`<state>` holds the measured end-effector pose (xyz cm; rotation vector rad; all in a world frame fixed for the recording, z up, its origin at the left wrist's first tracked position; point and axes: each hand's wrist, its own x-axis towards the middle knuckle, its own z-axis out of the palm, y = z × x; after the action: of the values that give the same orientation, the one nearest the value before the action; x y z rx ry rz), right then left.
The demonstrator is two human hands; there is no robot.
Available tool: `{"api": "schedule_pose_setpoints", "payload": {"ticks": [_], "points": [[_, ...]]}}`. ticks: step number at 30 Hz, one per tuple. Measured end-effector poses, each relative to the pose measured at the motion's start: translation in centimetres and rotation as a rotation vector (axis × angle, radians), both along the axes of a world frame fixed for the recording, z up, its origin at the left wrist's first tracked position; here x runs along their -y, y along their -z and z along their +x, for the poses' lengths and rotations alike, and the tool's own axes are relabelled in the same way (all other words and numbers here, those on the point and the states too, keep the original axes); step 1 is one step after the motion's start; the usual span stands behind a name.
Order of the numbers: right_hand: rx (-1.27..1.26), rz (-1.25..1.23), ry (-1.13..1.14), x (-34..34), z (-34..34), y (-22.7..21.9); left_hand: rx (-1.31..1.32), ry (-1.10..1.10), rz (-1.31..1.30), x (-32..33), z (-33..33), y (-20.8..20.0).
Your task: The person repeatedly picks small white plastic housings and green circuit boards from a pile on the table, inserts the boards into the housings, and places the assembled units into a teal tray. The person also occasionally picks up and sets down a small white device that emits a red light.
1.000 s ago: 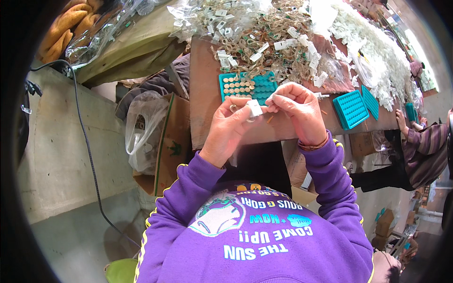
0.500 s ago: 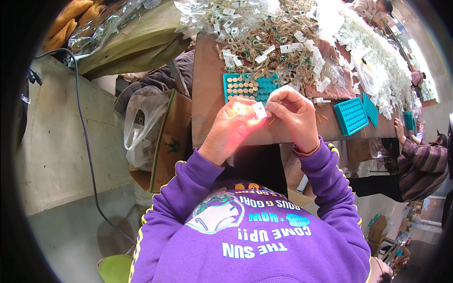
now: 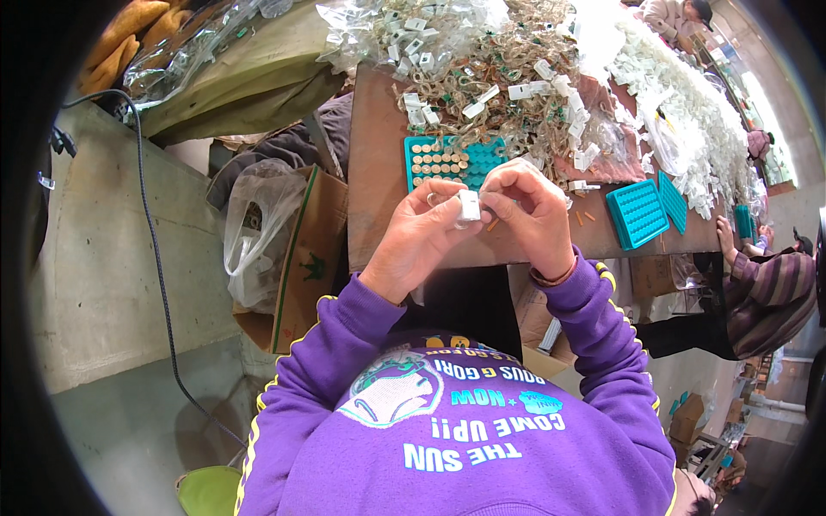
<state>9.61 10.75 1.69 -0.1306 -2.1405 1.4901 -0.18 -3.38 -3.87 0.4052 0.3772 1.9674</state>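
Note:
Over the table's near edge, my left hand [image 3: 419, 234] pinches a small white plastic case [image 3: 468, 206] between thumb and fingers. My right hand [image 3: 535, 215] is closed in a pinch at the right side of that case; whatever lies between its fingertips is too small to make out. Just beyond both hands is a teal tray [image 3: 413, 182] with rows of round gold-coloured discs [image 3: 439, 158] in its left part. My left fingers cover some of the tray's near edge.
Tangled wired parts [image 3: 490, 86] and white cases heap up behind the tray. Stacked teal trays [image 3: 637, 215] stand at right, near small orange sticks [image 3: 585, 217]. A cardboard box [image 3: 297, 267] with a plastic bag is left of the table [image 3: 372, 172]. Another person [image 3: 766, 297] works at right.
The red glow on my left hand and the bright light on the case are gone. The case has turned slightly more upright. Both hands stay nearly in place.

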Motion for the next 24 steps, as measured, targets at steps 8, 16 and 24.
{"api": "schedule_pose_setpoints", "payload": {"ticks": [8, 16, 24], "points": [[-0.019, 0.337, 0.019, 0.5, 0.3, -1.4, -0.069, -0.038, -0.052, 0.0, 0.2, -0.1], [-0.072, 0.349, 0.072, 0.2, 1.1, -0.2, -0.205, -0.064, -0.18, 0.0, 0.4, 0.1], [-0.125, 0.708, 0.183, 0.9, 1.8, -0.7, -0.195, -0.141, -0.143, -0.9, 0.4, 0.4]]}}
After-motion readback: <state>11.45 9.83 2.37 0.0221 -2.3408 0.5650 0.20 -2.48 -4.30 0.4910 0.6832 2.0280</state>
